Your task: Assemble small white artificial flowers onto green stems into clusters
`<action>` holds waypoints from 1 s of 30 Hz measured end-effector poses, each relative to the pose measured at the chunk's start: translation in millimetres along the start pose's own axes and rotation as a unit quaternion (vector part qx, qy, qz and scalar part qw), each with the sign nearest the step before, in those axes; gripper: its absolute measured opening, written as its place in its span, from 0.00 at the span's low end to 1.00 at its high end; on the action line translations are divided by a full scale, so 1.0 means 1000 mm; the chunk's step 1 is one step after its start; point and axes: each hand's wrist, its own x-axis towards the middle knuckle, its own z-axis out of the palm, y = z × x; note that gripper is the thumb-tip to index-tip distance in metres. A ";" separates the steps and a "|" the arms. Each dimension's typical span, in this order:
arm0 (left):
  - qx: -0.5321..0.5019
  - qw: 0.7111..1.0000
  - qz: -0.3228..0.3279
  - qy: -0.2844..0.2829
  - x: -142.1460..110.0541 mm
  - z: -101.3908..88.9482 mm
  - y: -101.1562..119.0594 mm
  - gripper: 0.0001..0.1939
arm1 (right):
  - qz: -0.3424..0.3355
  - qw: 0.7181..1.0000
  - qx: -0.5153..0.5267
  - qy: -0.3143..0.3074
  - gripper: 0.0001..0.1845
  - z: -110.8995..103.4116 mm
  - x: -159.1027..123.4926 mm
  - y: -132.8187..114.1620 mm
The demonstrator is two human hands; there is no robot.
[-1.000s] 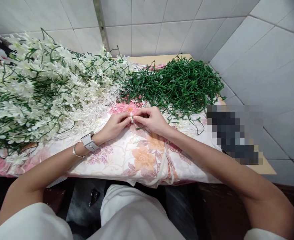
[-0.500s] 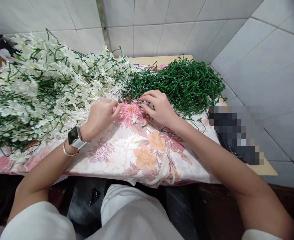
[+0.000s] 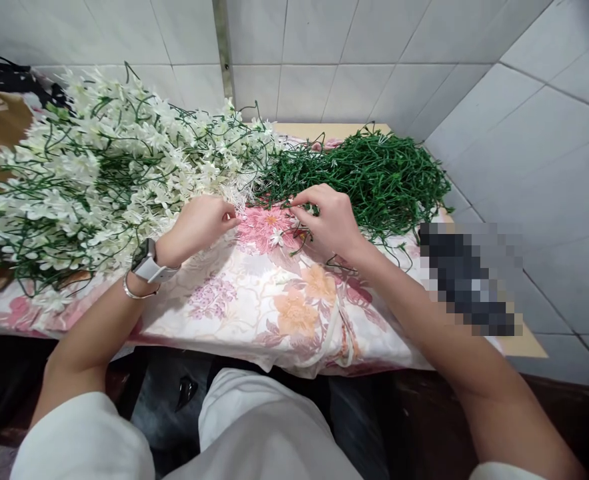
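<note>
My left hand [image 3: 201, 223], wearing a watch and a bracelet on the wrist, is closed in a pinch at the right edge of the heap of white artificial flowers [image 3: 139, 153]. What lies between its fingertips is too small to make out. Opposite it, my right hand [image 3: 329, 217] pinches thumb and forefinger together, with a thin green artificial flower stem [image 3: 301, 245] showing under the palm. Between the hands, a small white blossom [image 3: 277, 237] shows against a pink flower printed on the cloth. Bare green stems [image 3: 374, 180] are piled just behind my right hand.
A floral cloth [image 3: 254, 313] covers the table. Along the right edge lies a dark, blurred-out object [image 3: 467, 280]. Tiled walls [image 3: 309, 87] close off the back and right. A cardboard box [image 3: 4, 133] stands at the far left.
The whole view has shifted slightly. My right hand's thumb and forefinger have come closer together, and my left hand keeps its pinch in nearly the same spot.
</note>
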 end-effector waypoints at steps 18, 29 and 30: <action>-0.058 0.988 0.146 0.001 0.019 0.026 0.040 0.13 | 0.119 0.975 0.178 0.066 0.02 -0.033 0.005 0.014; -0.096 0.993 0.068 0.004 0.083 0.064 0.089 0.06 | 0.111 0.977 0.165 0.083 0.04 -0.030 0.003 0.019; -0.136 0.989 0.064 0.006 0.081 0.062 0.087 0.05 | 0.108 0.977 0.165 0.086 0.04 -0.030 0.003 0.017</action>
